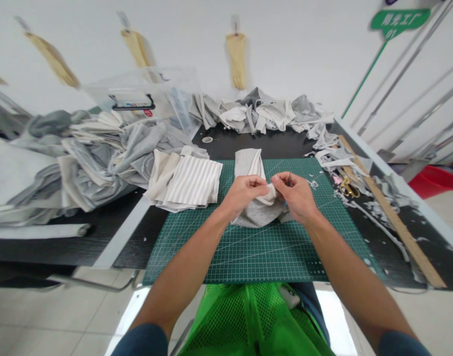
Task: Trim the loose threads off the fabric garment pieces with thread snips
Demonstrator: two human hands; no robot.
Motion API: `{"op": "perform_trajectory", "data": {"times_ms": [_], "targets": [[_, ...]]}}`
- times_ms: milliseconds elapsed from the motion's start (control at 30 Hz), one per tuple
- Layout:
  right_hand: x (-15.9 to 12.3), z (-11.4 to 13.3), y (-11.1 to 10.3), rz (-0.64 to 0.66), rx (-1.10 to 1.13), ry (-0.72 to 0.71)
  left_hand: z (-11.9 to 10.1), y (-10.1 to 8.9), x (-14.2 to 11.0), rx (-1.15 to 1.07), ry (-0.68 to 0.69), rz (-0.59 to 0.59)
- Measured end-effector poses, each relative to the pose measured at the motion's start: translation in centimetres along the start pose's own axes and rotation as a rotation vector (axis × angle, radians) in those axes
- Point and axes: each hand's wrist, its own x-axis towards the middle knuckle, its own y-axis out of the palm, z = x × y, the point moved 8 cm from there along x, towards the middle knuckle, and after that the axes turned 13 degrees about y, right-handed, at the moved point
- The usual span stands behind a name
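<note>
A piece of light grey cloth (258, 217) with a pale edge lies partly on the green cutting mat (219, 252), and its middle is lifted and bunched between my hands. My left hand (246, 194) pinches the pale fold between thumb and fingers. From the other side my right hand (295, 195) is closed on the same fold. Something thin and dark shows at the right fingers, with a bit of blue below; I cannot make out what it is. The cloth's far end (247, 163) stretches past my hands toward the mat's back edge.
Striped cloth pieces (195, 180) are stacked at the mat's left, beside a large heap of grey cloth (100, 153). A clear plastic box (137, 94) stands behind. Scraps (256, 113) line the back. Gold-handled scissors (348, 188) and a wooden ruler (393, 217) lie right.
</note>
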Motion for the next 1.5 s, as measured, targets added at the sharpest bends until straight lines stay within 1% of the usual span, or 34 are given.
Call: {"op": "perform_trajectory", "data": {"times_ms": [100,233,300,400,533,633,700,767,867,967,1067,1133,1267,1333,1400,1500], "targets": [[0.3,0.0,-0.7,-0.016,0.002,0.003,0.5,-0.4,0.0,0.055,-0.019,-0.018],[0.4,0.0,-0.9,0.053,-0.044,0.012,0.6,-1.2,0.3,-0.007,-0.010,-0.112],[0.3,0.3,-0.6,0.071,-0.145,-0.030,0.7,-1.6,0.3,-0.035,-0.016,-0.150],[0.0,1.1,-0.2,0.065,-0.290,-0.128,0.7,-2.0,0.5,-0.044,-0.011,-0.172],[-0.3,1.9,0.1,0.039,-0.337,-0.233,0.4,-2.3,0.6,-0.030,0.033,-0.191],[-0.5,1.9,0.0,0.021,-0.292,-0.250,0.5,-2.3,0.4,-0.016,0.027,-0.187],[-0.6,1.6,0.2,0.040,-0.265,-0.232,0.4,-2.0,0.3,-0.011,0.016,-0.163],[-0.9,1.5,0.5,0.051,-0.292,-0.245,0.4,-1.6,0.3,-0.020,0.004,-0.133],[-1.5,2.2,0.9,0.011,-0.412,-0.342,0.4,-1.2,0.3,-0.064,-0.009,-0.106],[-2.0,3.1,1.2,-0.033,-0.475,-0.414,0.4,-1.1,0.3,-0.099,0.004,-0.119],[-2.1,3.1,1.4,-0.036,-0.461,-0.364,0.4,-1.2,0.3,-0.088,0.007,-0.119],[-1.9,2.7,1.2,-0.035,-0.419,-0.292,0.4,-1.2,0.3,-0.056,-0.005,-0.106],[-1.3,1.6,0.6,-0.026,-0.284,-0.186,0.5,-0.9,0.1,-0.020,-0.045,-0.033],[-1.0,1.1,0.3,-0.010,-0.243,-0.148,0.5,-0.9,0.1,-0.049,-0.049,-0.037],[-0.8,0.8,0.3,0.013,-0.242,-0.143,0.4,-1.1,0.1,-0.096,-0.038,-0.077],[-0.7,1.0,0.3,0.043,-0.262,-0.202,0.3,-1.4,0.2,-0.121,-0.029,-0.123]]}}
